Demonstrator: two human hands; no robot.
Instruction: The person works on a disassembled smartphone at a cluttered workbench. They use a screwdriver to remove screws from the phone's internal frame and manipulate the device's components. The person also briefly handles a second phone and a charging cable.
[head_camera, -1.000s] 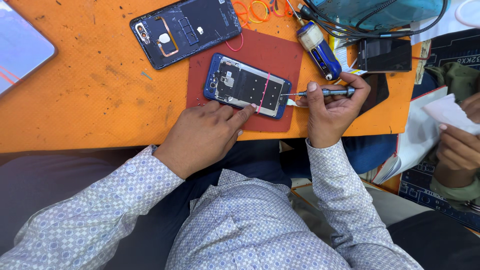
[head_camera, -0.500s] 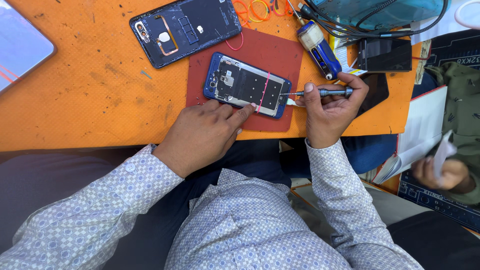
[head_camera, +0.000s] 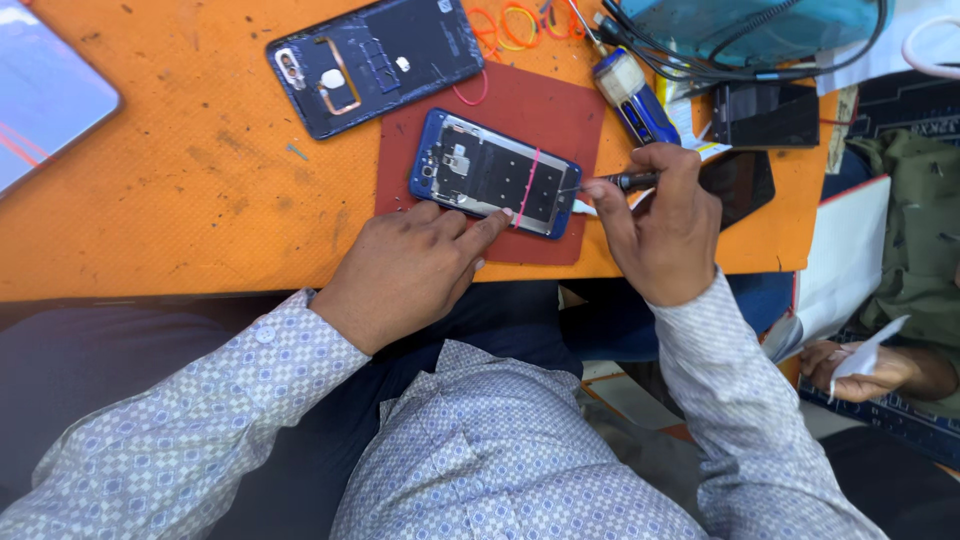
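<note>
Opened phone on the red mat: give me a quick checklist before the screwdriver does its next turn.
1. Opened phone lies flat on the red mat: ok.
2. Left hand steadies its near edge with fingertips: ok.
3. Right hand grips the screwdriver: ok.
4. Tip seated in a screw at the phone's right end: cannot tell.
5. Back cover lies apart on the orange table: ok.

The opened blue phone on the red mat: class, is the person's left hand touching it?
Touching. The head view shows the left hand with fingertips pressed against the near edge of the opened blue phone, no gap.
</note>
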